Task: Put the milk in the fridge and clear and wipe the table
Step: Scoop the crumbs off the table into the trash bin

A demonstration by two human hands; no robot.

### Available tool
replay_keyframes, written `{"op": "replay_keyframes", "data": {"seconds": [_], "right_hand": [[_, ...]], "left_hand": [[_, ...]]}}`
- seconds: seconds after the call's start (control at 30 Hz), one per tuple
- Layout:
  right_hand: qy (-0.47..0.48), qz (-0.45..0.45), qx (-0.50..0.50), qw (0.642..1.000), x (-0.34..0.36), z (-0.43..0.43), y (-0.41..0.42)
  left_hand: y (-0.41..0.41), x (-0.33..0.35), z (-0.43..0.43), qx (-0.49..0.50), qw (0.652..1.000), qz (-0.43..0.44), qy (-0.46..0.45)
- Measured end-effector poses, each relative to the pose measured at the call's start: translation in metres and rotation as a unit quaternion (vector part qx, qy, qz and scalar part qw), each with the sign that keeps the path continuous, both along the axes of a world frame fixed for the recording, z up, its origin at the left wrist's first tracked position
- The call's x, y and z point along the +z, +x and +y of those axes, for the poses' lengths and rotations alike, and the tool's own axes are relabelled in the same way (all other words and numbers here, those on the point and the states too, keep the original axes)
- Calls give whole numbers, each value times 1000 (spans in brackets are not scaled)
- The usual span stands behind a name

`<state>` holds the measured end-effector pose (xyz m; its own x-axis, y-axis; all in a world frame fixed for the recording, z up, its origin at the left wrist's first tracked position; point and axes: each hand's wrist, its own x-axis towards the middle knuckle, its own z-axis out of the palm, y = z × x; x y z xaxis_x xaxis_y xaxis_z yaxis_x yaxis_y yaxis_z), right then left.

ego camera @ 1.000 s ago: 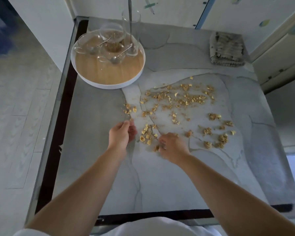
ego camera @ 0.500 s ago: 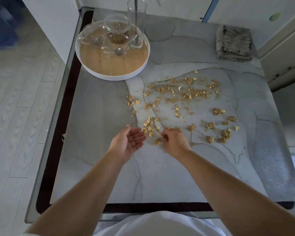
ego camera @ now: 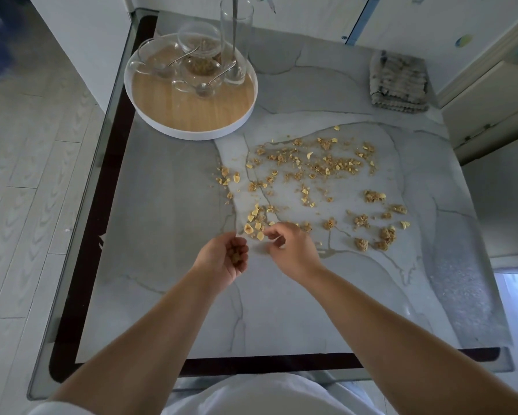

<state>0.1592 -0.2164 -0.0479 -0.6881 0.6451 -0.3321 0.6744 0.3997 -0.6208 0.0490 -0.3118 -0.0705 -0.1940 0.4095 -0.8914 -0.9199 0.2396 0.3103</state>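
Crumbs (ego camera: 326, 168) lie scattered, tan and yellow, across marble table (ego camera: 167, 295).

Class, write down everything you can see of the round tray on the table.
The round tray has a low white rim and a wood-look floor. It lies flat at the table's far left corner. Clear glass bowls with spoons and a tall glass crowd its far half; the near half is bare.

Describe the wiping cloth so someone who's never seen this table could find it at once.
Start at the grey marbled table and look to its far right corner, past the scattered cereal. The folded cloth lies there alone: soft, ribbed, grey, unlike the glassware in the round tray far left.
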Motion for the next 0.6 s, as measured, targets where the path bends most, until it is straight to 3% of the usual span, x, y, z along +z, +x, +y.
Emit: {"op": "replay_keyframes", "data": {"seconds": [0.13, 0.27, 0.47, 0.6], "right_hand": [[48, -136, 114, 983, -15, 11, 7], [108, -177, 169, 964, -18, 11, 3], [142, -164, 153, 964, -18, 12, 4], [147, -29, 82, 985, -10, 4, 5]], "left_hand": [[-4, -4, -8, -1, 1000, 18, 6], [-7, -7, -14, -2, 999, 37, 14], [-7, -6, -15, -9, 999, 31, 9], [-1, -3, -5, -6, 1000, 16, 0]]}}
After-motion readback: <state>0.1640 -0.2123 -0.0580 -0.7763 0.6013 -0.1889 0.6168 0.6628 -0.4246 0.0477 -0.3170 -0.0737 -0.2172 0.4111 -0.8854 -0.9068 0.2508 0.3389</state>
